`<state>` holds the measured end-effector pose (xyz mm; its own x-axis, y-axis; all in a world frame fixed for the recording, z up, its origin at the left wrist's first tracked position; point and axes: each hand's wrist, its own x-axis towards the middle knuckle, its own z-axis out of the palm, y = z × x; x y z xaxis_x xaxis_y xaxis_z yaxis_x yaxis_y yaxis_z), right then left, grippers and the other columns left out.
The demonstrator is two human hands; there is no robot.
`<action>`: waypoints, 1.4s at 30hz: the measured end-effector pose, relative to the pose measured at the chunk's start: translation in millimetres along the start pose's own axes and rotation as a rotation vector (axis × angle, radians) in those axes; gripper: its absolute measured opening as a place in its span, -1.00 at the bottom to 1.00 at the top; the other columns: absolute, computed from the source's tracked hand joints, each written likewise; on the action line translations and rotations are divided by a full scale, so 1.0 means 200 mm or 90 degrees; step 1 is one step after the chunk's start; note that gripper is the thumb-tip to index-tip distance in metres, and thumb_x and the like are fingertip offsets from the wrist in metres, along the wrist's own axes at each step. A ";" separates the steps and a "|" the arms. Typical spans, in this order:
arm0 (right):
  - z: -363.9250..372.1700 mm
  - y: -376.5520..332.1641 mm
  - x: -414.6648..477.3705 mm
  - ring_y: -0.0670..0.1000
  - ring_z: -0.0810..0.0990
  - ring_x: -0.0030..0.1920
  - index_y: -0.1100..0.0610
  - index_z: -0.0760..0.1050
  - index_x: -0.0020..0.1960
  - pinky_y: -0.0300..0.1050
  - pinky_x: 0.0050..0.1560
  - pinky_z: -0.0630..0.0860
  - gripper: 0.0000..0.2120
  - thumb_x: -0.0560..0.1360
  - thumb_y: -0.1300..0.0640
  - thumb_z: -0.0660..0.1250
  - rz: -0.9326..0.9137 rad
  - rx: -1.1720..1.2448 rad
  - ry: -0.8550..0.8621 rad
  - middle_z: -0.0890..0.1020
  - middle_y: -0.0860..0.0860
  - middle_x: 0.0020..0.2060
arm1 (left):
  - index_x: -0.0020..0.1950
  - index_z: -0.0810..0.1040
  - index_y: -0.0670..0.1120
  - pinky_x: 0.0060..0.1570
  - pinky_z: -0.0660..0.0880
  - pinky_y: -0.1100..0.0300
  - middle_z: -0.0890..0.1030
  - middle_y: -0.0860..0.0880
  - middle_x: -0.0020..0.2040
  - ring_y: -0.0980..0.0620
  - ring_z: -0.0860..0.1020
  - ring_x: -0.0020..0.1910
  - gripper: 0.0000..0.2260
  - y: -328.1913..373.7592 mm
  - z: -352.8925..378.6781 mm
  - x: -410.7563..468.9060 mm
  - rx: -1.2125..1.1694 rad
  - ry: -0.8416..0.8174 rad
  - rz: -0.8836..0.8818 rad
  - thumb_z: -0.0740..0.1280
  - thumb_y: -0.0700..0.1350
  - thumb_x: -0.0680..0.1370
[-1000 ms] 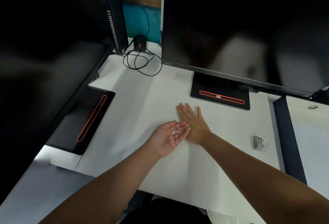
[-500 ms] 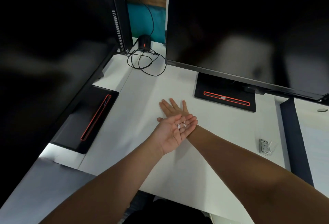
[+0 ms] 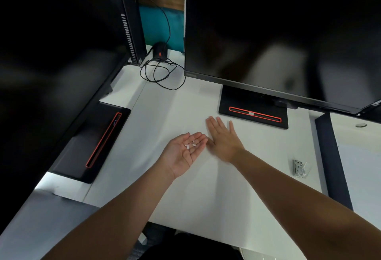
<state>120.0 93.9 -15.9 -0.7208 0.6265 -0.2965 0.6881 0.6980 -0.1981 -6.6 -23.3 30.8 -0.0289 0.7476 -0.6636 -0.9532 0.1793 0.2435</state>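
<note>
Our left hand (image 3: 182, 153) is cupped, palm up, with tiny white bits (image 3: 190, 146) resting in it. Our right hand (image 3: 223, 140) lies flat on the table (image 3: 206, 202). If we tip the palm, the bits could roll away.

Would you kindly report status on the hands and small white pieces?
Left hand open, palm up, small white pieces in it. Right hand open, palm down beside it. Clear packet lies apart, right.

Smooth matt white desk (image 3: 185, 105). Glossy black screen (image 3: 268, 32) over matt black plastic base (image 3: 237, 98). Small white pieces (image 3: 190, 145), plastic by look, faintly shiny. Shiny metal bracket (image 3: 296, 168) in clear crinkled plastic bag (image 3: 306, 169). Thin black rubbery cable (image 3: 162, 74).
</note>
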 end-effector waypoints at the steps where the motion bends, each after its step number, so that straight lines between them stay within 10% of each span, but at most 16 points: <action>1: 0.01 0.02 -0.01 -0.01 -0.23 0.54 0.09 -0.22 0.55 0.09 0.51 -0.28 -0.39 0.63 -0.15 -0.13 0.001 0.001 -0.001 -0.16 -0.03 0.55 | 0.04 0.54 -0.35 -0.02 0.62 0.08 0.68 -0.25 -0.08 -0.12 0.69 -0.12 -0.76 0.00 -0.01 0.01 -0.001 0.000 0.002 0.20 -0.18 0.61; 42: 0.20 -0.24 -0.28 0.01 -0.15 0.55 0.02 -0.12 0.55 0.17 0.47 -0.35 -0.36 0.55 -0.24 -0.30 -0.184 -0.055 0.023 -0.03 -0.01 0.56 | 0.06 0.55 -0.32 -0.04 0.62 0.09 0.70 -0.22 -0.10 -0.12 0.70 -0.13 -0.76 0.11 -0.05 0.00 -0.051 0.002 0.092 0.18 -0.17 0.62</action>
<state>130.4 11.1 -26.8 -0.8896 0.4081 -0.2048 0.4451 0.8752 -0.1895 -30.7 -24.6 29.2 -0.1687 0.7596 -0.6282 -0.9597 0.0187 0.2803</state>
